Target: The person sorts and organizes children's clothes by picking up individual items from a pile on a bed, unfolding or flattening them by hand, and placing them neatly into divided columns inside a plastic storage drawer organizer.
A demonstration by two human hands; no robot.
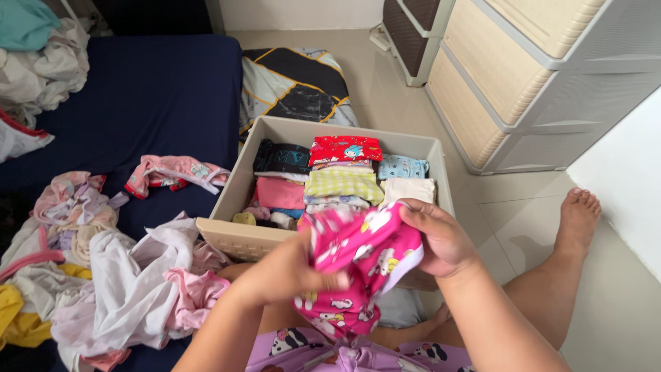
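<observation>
We see the drawer [227,180] packed with folded clothes [343,182] nearly to the rim, with only a thin gap at its front left corner. Our hands [365,258], with the pink garment [358,265] bunched between them, hang over its near edge. To the left, the mattress [151,103] shows bare blue beyond the loose pile [103,275]. To the right, tiled floor [509,207] lies open between drawer, leg [551,275] and cabinet [523,89].

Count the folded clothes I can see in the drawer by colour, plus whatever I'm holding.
In the drawer, as far as visible:
Red: 1
Black: 1
Pink: 1
Yellow-green check: 1
Light blue: 1
Cream: 1
Held by left hand and right hand, magenta garment: 1
Total: 7; more lie partly hidden.
</observation>
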